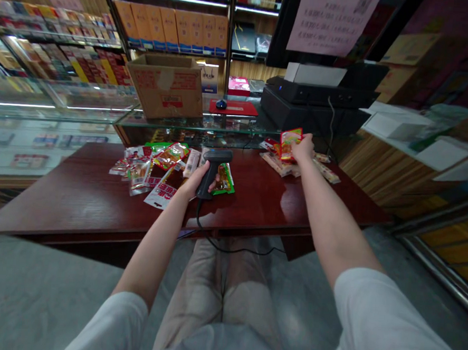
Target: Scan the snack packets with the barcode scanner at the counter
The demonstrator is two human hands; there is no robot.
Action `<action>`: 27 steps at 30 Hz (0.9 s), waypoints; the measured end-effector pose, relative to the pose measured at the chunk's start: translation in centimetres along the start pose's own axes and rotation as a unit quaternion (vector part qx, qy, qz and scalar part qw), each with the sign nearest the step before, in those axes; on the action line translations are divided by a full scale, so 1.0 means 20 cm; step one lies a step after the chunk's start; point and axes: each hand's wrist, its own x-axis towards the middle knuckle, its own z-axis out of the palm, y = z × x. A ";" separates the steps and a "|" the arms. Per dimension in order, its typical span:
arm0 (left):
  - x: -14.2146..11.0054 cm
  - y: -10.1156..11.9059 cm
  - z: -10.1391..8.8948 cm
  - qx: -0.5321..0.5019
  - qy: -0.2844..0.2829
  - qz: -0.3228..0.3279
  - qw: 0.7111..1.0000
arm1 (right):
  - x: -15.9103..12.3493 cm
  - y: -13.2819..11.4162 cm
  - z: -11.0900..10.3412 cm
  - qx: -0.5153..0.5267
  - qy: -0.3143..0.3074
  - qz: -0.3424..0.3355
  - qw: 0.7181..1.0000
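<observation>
My left hand point(199, 179) is closed around the grip of a black barcode scanner point(214, 169), held upright over the dark red table point(78, 197); its cable point(221, 245) trails off the front edge. My right hand point(304, 147) is closed on a red and yellow snack packet point(290, 143), lifted just above a small pile of packets point(298, 165) at the table's far right. A spread of several snack packets point(155, 167) lies to the left of the scanner, and a green packet point(224, 181) lies right behind it.
A glass counter point(103, 117) runs behind the table with a cardboard box point(166, 86), a red mat with a mouse point(233, 107) and a black register with printer point(318, 101). Shelves of goods point(67, 43) fill the back wall. My knees point(219, 285) sit under the table's front edge.
</observation>
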 end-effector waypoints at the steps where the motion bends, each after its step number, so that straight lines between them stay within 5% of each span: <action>1: 0.00 0.00 0.00 0.007 -0.003 0.004 1.000 | 0.02 0.02 -0.01 -0.031 -0.007 0.013 0.999; 8: 0.02 -0.03 -0.03 0.037 0.018 -0.023 0.999 | -0.02 0.12 -0.04 -0.102 0.048 0.023 0.993; 11: 0.02 -0.04 -0.02 0.035 0.023 -0.038 0.998 | -0.14 0.08 -0.01 -0.081 0.061 -0.054 0.993; 14: 0.03 -0.03 -0.01 0.013 0.007 -0.041 0.999 | -0.37 0.00 0.10 -0.009 -0.066 -0.194 0.979; 18: 0.03 0.00 0.00 -0.025 -0.002 -0.039 0.999 | -0.73 -0.14 0.31 0.031 -0.299 -0.126 0.946; 22: 0.02 0.01 -0.02 -0.014 0.023 -0.027 0.999 | -0.91 -0.27 0.41 -0.071 -0.334 -0.085 0.936; 27: -0.01 0.00 -0.04 0.006 0.043 -0.009 0.999 | -0.90 -0.34 0.39 -0.135 -0.368 -0.088 0.916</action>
